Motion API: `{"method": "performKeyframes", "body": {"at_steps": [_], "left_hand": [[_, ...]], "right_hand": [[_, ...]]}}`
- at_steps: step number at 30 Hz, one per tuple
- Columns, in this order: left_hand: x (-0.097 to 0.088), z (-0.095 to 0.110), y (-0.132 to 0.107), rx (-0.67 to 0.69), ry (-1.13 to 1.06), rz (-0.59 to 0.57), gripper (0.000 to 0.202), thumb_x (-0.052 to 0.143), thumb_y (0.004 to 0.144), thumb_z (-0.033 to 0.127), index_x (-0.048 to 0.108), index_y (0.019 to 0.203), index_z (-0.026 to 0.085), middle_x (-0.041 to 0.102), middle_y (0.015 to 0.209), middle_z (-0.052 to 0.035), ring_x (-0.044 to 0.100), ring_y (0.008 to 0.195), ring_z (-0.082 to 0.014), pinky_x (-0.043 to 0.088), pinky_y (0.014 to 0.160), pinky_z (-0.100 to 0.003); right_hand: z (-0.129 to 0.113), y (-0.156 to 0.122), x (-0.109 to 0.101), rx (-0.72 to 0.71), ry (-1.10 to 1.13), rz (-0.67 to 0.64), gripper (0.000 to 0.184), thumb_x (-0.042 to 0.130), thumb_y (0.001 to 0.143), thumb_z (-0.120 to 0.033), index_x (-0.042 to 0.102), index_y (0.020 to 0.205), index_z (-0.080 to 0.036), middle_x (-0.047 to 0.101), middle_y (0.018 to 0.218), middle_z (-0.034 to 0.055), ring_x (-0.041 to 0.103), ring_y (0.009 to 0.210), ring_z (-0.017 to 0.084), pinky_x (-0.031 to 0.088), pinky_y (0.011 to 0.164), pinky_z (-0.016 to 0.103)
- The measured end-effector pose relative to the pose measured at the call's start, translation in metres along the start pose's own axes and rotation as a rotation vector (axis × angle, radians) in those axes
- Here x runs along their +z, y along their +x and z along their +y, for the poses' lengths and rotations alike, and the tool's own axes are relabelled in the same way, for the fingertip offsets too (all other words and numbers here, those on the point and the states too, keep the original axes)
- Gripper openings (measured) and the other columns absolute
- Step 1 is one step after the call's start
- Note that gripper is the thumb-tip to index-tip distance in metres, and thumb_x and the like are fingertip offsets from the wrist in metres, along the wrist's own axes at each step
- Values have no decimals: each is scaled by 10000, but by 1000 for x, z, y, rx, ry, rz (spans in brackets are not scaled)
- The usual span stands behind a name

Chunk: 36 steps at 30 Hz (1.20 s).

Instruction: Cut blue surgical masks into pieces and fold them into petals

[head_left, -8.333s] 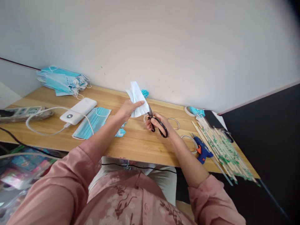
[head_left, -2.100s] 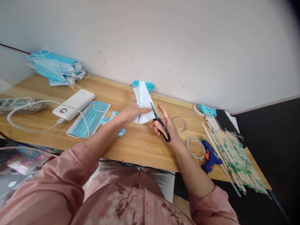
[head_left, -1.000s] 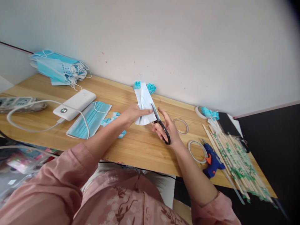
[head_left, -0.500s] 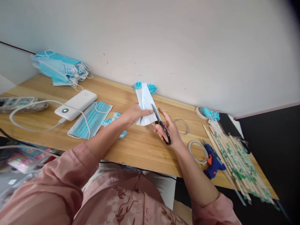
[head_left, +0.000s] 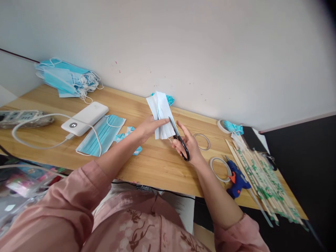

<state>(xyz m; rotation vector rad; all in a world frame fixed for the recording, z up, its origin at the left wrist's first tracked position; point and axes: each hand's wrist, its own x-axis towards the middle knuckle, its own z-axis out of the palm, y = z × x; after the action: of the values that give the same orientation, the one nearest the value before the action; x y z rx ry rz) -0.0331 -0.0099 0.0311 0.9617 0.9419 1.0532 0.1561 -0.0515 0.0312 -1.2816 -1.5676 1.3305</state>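
My left hand (head_left: 150,128) pinches a pale face mask (head_left: 163,111), its white side toward me, and holds it above the table. My right hand (head_left: 189,147) grips black-handled scissors (head_left: 181,143), fingers in the loops. The scissor blades lie against the mask's right edge near my left thumb; whether they are closed through the fabric I cannot tell. Behind the mask, a bundle of gathered blue material (head_left: 170,100) rests by the wall, partly hidden. Blue cut pieces (head_left: 128,132) lie under my left forearm, beside a flat blue mask (head_left: 105,134).
A mask stack (head_left: 65,77) stands back left, near a white power bank (head_left: 85,118) with a cable and a power strip (head_left: 25,118). Tape rings (head_left: 221,169), a blue glue gun (head_left: 238,179) and wrapped wooden sticks (head_left: 265,182) lie at the right.
The mask's upper part has tilted left and fanned wider, covering more of the blue bundle behind it. My left thumb has shifted slightly up and left; the scissors stay at the mask's right edge.
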Motion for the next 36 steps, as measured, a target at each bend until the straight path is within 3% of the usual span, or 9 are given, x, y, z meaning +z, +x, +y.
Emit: {"method": "performKeyframes", "body": {"at_steps": [6, 11, 18, 25, 36], "left_hand": [[3, 8, -3, 21, -48, 114, 339, 765, 704, 328, 693, 969, 129, 750, 1015, -109, 684, 896, -241, 521, 831, -356], [7, 10, -4, 45, -82, 117, 357, 794, 648, 332, 685, 917, 124, 740, 930, -99, 664, 807, -224, 512, 775, -352], [5, 5, -2, 123, -124, 93, 391, 797, 628, 366, 689, 915, 124, 737, 921, -93, 661, 808, -227, 506, 760, -349], [5, 2, 0, 123, -115, 125, 395, 795, 611, 376, 690, 899, 128, 744, 919, -93, 680, 899, -269, 515, 868, -401], [3, 5, 2, 149, -117, 206, 431, 807, 612, 392, 701, 934, 127, 751, 988, -111, 680, 981, -293, 522, 891, -403]], "right_hand": [[8, 2, 0, -32, 36, -35, 1044, 743, 726, -588, 254, 1559, -193, 508, 511, -99, 359, 380, 76, 295, 385, 215], [21, 6, -8, -78, 52, -81, 917, 709, 799, -551, 263, 1540, -247, 480, 577, -99, 330, 429, 62, 263, 410, 197], [21, 6, -13, -95, 67, -174, 952, 687, 803, -591, 204, 1556, -265, 537, 723, -55, 347, 488, 65, 275, 434, 205], [21, 6, -13, -117, 73, -182, 939, 663, 831, -584, 205, 1576, -243, 569, 729, -42, 421, 510, 74, 337, 467, 211], [16, 4, -11, -60, 141, -163, 932, 714, 817, -486, 221, 1572, -250, 677, 787, 0, 493, 515, 79, 353, 416, 177]]}}
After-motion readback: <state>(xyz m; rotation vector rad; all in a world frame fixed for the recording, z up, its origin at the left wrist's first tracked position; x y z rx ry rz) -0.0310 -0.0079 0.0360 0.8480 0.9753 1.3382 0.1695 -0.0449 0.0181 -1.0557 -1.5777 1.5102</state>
